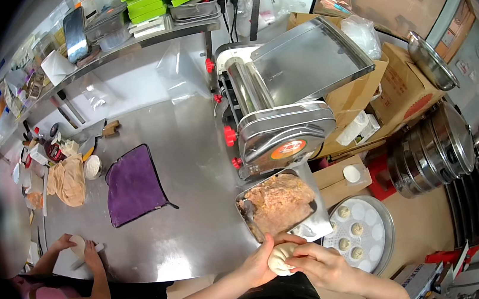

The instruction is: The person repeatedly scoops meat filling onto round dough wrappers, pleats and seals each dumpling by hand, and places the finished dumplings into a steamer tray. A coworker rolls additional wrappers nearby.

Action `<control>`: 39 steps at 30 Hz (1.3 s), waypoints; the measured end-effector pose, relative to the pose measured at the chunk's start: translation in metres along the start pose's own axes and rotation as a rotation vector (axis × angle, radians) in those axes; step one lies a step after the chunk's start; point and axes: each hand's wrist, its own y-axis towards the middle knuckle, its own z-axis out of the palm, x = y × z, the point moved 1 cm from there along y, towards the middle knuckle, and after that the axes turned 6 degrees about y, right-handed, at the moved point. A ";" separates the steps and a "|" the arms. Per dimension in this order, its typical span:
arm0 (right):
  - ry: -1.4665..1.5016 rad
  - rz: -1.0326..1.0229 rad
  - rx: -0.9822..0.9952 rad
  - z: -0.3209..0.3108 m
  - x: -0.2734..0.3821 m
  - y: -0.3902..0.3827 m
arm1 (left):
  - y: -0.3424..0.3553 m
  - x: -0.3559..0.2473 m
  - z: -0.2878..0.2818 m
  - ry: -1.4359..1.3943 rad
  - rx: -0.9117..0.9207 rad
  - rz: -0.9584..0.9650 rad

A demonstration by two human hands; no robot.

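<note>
A round, pleated bun of pale dough (279,260) rests cupped in my left hand (259,265), whose fingers curve around its far side. On its right, my right hand (324,267) has its thumb and fingers pinched at the dough's edge. Just beyond my hands stands a metal pan (316,207) of pinkish minced filling (278,199), with a utensil partly sunk in its left side. To the right of my hands, a round steamer tray (387,224) with a perforated white liner bears several small pleated buns (357,229).
A dough roller machine (285,129) stands behind the filling pan. A purple cloth (132,186) lies on the steel table (192,155). At left, a co-worker's hands (87,252) hold a dough disc (78,246). Stacked steamers (430,147) and cardboard boxes (397,91) are at right.
</note>
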 end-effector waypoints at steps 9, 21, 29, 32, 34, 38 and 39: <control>0.072 0.366 -0.313 0.019 0.003 -0.017 | 0.003 0.032 0.016 0.090 -0.335 0.434; -0.060 -0.206 0.048 0.024 0.021 -0.005 | -0.049 0.009 0.005 -0.070 -0.095 -0.020; 0.095 0.333 -0.533 0.122 0.068 0.000 | -0.099 -0.010 0.011 0.527 -0.260 0.641; -0.137 0.084 -0.466 0.149 0.069 0.001 | -0.131 -0.029 -0.002 0.521 -0.195 0.494; -0.258 -0.052 -0.299 0.163 0.072 -0.003 | -0.155 -0.035 -0.020 0.287 -0.111 0.137; -0.346 -0.273 0.027 0.215 0.041 -0.047 | -0.205 0.010 -0.095 -0.116 -0.070 -0.418; -0.346 -0.297 0.112 0.228 0.033 -0.061 | -0.218 0.029 -0.108 -0.225 -0.142 -0.509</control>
